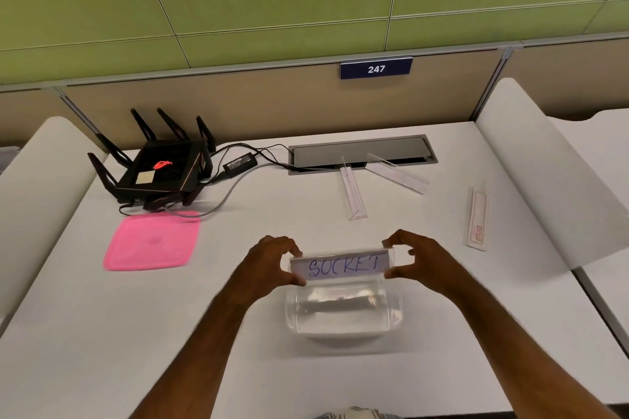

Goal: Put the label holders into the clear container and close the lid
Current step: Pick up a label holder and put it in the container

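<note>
In the head view, the left hand (272,262) and the right hand (413,260) each pinch one end of the label holder marked "SOCKET" (342,265), held over the far rim of the clear container (343,320). The contents of the container are blurred and hard to name. The pink lid (151,241) lies to the left on the table (102,333), and three more label holders (354,194) lie farther away to the right.

Both bare forearms reach forward from the bottom edge, angled inward toward each other. Left hand (272,262) is raised off the desk, palm turned right, thumb below and curled fingers above, pinching the left end of a label holder (342,265). Right hand (417,260) mirrors it, thumb under, fingers arched over, pinching the right end. Hands level with each other, wrists roughly straight.
</note>
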Available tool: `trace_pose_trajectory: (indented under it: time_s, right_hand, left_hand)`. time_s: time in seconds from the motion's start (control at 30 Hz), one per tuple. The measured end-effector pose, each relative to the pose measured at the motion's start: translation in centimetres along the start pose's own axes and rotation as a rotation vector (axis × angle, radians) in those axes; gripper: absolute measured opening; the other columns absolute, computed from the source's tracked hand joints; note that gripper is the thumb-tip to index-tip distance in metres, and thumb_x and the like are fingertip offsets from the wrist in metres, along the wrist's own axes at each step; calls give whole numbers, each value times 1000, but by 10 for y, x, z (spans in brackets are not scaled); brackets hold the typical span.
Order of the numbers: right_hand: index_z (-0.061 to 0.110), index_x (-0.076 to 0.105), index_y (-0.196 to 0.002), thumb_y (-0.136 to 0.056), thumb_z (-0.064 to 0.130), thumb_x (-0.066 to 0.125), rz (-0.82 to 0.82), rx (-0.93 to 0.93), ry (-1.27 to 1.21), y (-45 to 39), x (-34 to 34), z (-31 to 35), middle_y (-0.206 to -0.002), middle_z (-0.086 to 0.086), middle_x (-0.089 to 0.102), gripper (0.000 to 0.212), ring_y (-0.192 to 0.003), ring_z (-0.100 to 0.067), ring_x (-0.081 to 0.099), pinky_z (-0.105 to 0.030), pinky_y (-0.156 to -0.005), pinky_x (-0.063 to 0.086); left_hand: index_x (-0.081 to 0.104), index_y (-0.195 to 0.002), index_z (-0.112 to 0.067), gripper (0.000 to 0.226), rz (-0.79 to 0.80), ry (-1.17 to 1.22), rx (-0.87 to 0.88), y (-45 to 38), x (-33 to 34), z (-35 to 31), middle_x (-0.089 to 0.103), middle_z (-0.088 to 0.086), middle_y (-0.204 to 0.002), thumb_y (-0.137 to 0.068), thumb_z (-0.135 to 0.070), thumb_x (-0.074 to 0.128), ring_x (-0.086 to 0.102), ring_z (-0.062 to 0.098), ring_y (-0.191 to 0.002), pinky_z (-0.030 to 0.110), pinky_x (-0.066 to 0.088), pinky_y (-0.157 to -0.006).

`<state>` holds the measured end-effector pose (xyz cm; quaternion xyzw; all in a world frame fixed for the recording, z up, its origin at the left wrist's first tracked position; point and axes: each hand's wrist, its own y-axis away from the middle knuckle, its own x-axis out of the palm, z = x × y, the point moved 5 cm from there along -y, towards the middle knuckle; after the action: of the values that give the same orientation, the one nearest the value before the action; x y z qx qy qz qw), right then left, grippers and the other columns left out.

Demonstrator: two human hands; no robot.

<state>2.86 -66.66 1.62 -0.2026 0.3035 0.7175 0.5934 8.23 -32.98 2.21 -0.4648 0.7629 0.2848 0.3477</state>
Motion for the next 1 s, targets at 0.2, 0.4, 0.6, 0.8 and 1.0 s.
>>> trace_pose_trajectory:
  time_s: [0.2, 0.4, 0.6, 0.8, 1.0]
  right_hand:
    - [37, 67, -114, -71, 44, 89, 8, -13, 127, 5, 11, -10, -141, 28, 47, 48, -129, -3, 48, -20, -107, 37]
    - [32, 70, -124, -82, 50, 79, 53, 6, 266, 6, 22, -15, -154, 14, 44, 46, -140, -10, 43, -34, -111, 43]
    - [28, 69, -118, -83, 45, 81, 78, 41, 298, 4, 30, -16, -152, 12, 42, 40, -136, -13, 46, -35, -106, 46]
    - [23, 70, -114, -82, 39, 82, 117, 107, 348, -2, 41, -19, -153, 8, 40, 38, -134, -16, 47, -38, -106, 46]
    - [22, 69, -111, -79, 37, 84, 120, 185, 358, -12, 49, -18, -145, 8, 46, 38, -126, -16, 53, -38, -102, 47]
  left_hand:
    - [70, -104, -34, 54, -8, -101, 65, 3, 13, 6, 64, -25, -107, -60, -58, 89, 51, 4, -108, 29, 40, -94]
    - [73, -113, -31, 50, 53, -171, 55, 2, 26, 10, 53, -25, -128, -71, -58, 81, 42, 3, -122, 31, 31, -103]
    - [73, -117, -27, 47, 46, -245, 74, 3, 39, 7, 50, -18, -145, -77, -52, 79, 43, 10, -132, 35, 33, -109]
    - [74, -117, -26, 49, 53, -349, 56, -1, 52, 4, 44, -15, -154, -76, -53, 78, 40, 12, -137, 36, 32, -112]
    - [72, -121, -27, 50, 112, -495, 35, -7, 59, 3, 36, -9, -160, -79, -54, 74, 39, 15, -138, 38, 32, -112]
